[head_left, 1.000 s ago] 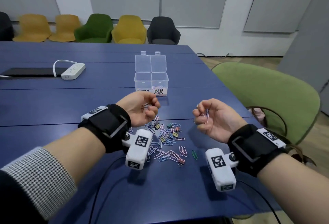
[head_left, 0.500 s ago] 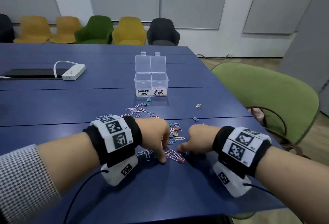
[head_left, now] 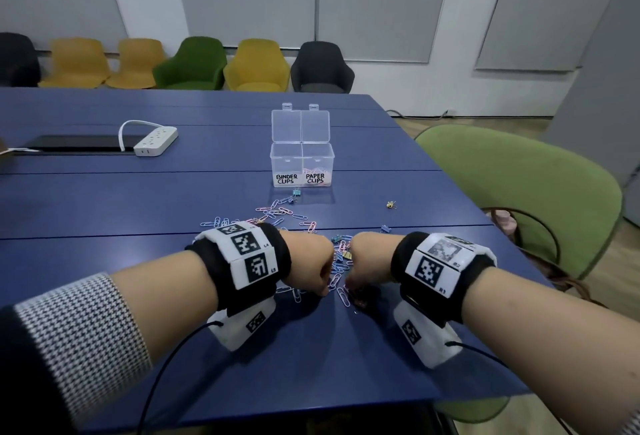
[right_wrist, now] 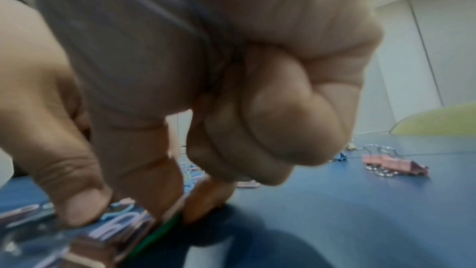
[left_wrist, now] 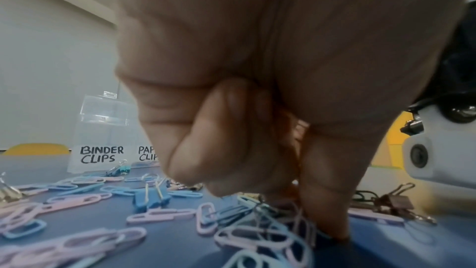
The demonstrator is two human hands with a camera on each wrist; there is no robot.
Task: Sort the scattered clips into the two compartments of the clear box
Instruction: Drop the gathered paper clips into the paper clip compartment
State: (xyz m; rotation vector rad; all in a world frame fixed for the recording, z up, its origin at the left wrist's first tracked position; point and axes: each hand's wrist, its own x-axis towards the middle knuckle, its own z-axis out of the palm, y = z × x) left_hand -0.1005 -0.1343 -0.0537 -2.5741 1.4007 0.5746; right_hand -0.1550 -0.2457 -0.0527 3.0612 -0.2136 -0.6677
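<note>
Both hands work the scattered clips (head_left: pixel 294 216) on the blue bench (head_left: pixel 104 199) — left hand (head_left: pixel 308 263) pinching pastel paper clips, right hand (head_left: pixel 367 261) closing its fingers (right_wrist: pixel 77 201) on a green one. Tangled clips could drag binder clips along into the wrong compartment of the clear box (head_left: pixel 302 164) — standing open beyond the pile.

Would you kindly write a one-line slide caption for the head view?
Both hands, left hand and right hand, reach into scattered clips before the open clear box on a blue table.
</note>
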